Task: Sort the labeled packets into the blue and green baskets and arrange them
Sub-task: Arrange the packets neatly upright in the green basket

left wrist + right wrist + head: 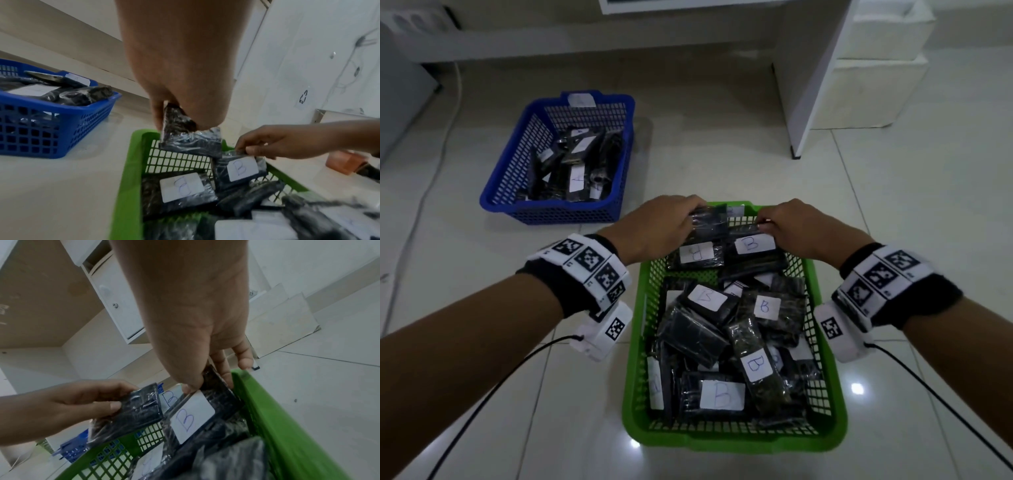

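Observation:
The green basket point(828, 404) sits on the floor in front of me, full of black packets with white "B" labels. At its far end my left hand point(664, 222) grips a dark packet point(709, 222) with no label showing, held just above the rim point(191, 142) point(131, 408). My right hand point(794, 226) pinches the top edge of a packet labelled "B" point(753, 250) that leans against the far right corner point(240, 170) point(195, 415). Another "B" packet point(697, 253) lies flat below the left hand. The blue basket point(517, 144) at far left holds several packets.
A white desk leg point(811, 102) and white boxes point(876, 68) stand at the back right. A cable point(434, 164) runs along the tiled floor at the left. Wires trail from both wrist cameras toward me.

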Available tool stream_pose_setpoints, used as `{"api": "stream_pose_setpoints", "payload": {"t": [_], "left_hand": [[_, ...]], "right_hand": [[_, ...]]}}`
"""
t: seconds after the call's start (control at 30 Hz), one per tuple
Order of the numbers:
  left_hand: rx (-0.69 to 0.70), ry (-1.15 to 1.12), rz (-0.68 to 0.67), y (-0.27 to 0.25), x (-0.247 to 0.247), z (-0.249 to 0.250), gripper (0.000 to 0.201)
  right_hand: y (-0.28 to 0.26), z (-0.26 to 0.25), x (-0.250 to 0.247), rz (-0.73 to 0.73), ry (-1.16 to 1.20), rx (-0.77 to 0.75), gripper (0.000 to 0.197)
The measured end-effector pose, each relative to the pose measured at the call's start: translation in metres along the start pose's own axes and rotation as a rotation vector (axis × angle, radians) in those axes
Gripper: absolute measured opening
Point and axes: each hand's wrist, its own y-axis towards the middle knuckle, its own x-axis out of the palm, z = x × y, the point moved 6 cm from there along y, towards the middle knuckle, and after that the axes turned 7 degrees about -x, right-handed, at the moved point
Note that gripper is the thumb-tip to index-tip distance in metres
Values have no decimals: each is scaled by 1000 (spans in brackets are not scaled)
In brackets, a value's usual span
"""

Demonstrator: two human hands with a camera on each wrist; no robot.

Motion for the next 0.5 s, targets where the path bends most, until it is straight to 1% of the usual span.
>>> {"api": "stream_pose_setpoints", "payload": {"t": [0.07,0.1,0.17,0.23,0.3,0.37,0.43,0.5], "left_hand": [[104,188,105,-6,-1,6,27],[163,282,131,-10,0,10,24],[279,427,117,-17,9,13,18],[337,486,70,-21,24,14,17],[329,514,-20,-21,41,14,13],[284,527,-94,-19,53,13,16],[230,439,-95,-13,52,11,32],[199,338,-91,-7,49,11,52]], "right_hand": [[-2,1,1,20,-18,-2,18],[-2,1,1,29,-31,-5,20],[-5,-1,1,55,-100,-8,22],[-9,-6,-2,101,-242,-14,22],[-14,-12,-4,136,-408,-31,21],[-15,-18,-4,155,-492,-63,22],[-13,-22,-1,115,-412,-100,23],[-7,-24,4,30,-294,-112,24]]}}
